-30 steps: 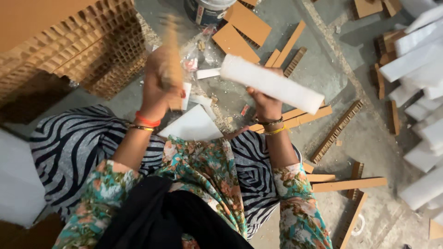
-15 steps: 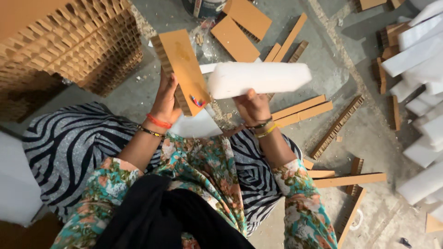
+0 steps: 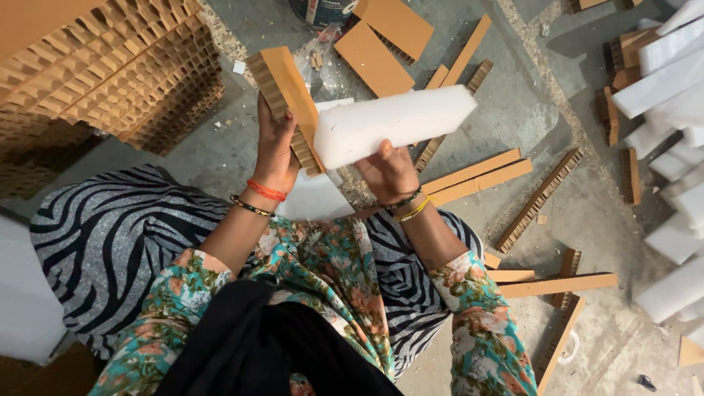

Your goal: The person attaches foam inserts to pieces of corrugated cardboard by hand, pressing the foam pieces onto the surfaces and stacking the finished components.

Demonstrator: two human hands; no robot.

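My left hand (image 3: 273, 149) grips a brown honeycomb cardboard piece (image 3: 287, 95), held up on a tilt with its flat face toward me. My right hand (image 3: 389, 172) holds a long white foam block (image 3: 392, 123) from below. One end of the foam lies against the lower right edge of the cardboard piece. Both hands are raised over my lap, which is covered in floral and zebra-striped cloth. A white sheet (image 3: 315, 196) lies on the floor under the hands.
A tall stack of honeycomb cardboard (image 3: 110, 66) stands at the upper left. Flat cardboard panels (image 3: 381, 44) and several strips (image 3: 477, 176) lie on the concrete floor ahead. White foam blocks (image 3: 667, 88) pile up along the right edge. A can (image 3: 323, 9) sits at the top.
The cardboard piece has turned from edge-on to its flat face. The foam block has swung level and come up against the cardboard.
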